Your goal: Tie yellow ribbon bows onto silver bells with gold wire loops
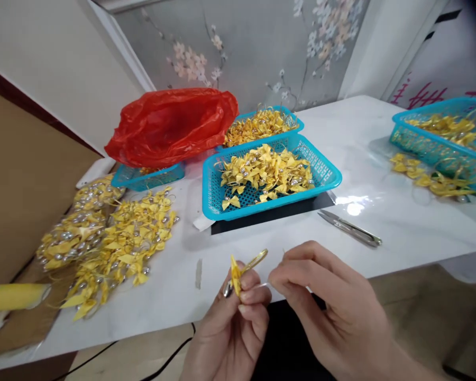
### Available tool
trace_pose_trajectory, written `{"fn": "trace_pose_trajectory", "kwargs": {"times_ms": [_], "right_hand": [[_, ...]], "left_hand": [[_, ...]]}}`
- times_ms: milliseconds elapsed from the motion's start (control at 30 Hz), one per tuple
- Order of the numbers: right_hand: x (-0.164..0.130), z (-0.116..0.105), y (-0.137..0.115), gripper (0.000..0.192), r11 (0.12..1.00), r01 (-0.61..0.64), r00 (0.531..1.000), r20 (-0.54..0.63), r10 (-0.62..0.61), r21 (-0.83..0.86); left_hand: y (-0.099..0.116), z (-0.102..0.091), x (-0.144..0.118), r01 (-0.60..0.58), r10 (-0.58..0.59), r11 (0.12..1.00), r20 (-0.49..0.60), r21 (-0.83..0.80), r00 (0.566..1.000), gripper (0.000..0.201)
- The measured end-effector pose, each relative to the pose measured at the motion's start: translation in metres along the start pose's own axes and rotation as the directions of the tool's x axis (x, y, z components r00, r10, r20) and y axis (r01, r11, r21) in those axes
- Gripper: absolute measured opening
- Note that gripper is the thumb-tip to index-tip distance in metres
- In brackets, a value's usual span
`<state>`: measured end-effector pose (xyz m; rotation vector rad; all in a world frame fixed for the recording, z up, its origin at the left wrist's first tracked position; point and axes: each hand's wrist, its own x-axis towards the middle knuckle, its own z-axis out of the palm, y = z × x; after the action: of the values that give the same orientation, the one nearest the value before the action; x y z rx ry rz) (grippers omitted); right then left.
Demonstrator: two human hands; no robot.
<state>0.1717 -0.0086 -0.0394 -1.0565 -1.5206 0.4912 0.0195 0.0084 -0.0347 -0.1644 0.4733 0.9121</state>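
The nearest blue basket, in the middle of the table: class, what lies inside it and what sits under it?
Inside the blue basket lie yellow ribbon bows with silver beads. Under it sits a flat black sheet, mostly covered by the basket.

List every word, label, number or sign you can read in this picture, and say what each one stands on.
No text can be read.
Red brush-like marks on the white panel at the upper right: cut off and blurred, not legible.
Turquoise plastic mesh basket, red plastic bag, silver metal snips and the yellow ribbon bow held by the left hand, close to the right hand: no lettering visible.
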Motion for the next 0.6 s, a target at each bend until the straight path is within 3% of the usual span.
{"fn": "trace_pose_trajectory", "kwargs": {"times_ms": [233,400,600], "right_hand": [[0.003,0.009,-0.01,0.018,0.996,0.085,0.994,-0.065,-0.087,-0.028],[0.0,0.014,-0.007,0.019,0.994,0.09,0.993,-0.07,-0.094,-0.067],[-0.002,0.016,-0.002,0.023,0.989,0.103,0.992,-0.054,-0.11,-0.11]], "left_hand": [[0.001,0.003,0.001,0.054,-0.048,0.995,0.068,-0.082,0.996,0.023],[0.003,0.001,0.0,0.078,-0.073,0.996,0.105,-0.046,0.992,0.026],[0.007,-0.005,-0.002,0.048,-0.051,0.997,0.046,0.055,0.998,0.028]]}}
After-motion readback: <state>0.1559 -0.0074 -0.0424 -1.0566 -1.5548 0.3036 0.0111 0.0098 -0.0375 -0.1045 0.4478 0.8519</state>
